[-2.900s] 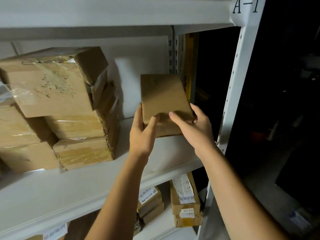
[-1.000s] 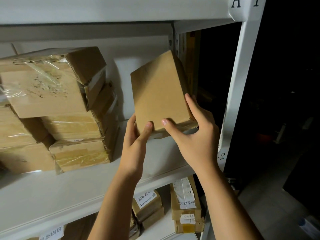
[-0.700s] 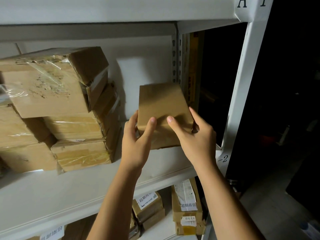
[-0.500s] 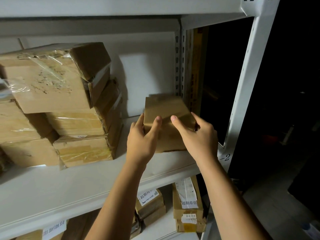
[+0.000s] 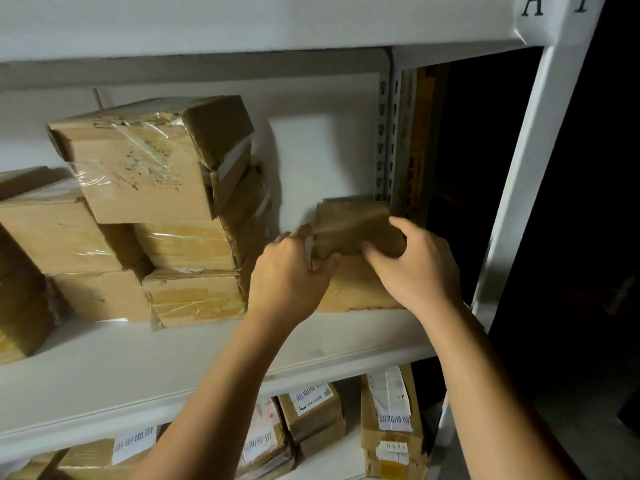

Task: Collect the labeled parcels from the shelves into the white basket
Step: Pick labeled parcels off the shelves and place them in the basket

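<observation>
Gripping a brown parcel [image 5: 353, 220] at the 3 o'clock end of the shelf [image 5: 138, 358], left hand [image 5: 291, 271] and right hand [image 5: 419, 268] curl round its near edge; stacked parcels [image 5: 149, 174] at 9 o'clock lie uncollected, white basket unseen.

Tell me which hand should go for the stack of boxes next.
Left, probably. The left hand grips the small parcel on the edge nearest the stack of boxes; the right hand holds its other side, by the shelf post.

The stack of boxes [image 5: 156, 209] sits on the shelf board's [image 5: 138, 362] left, a parcel [image 5: 353, 223] on its right end, labeled parcels [image 5: 391, 410] beneath it.
</observation>
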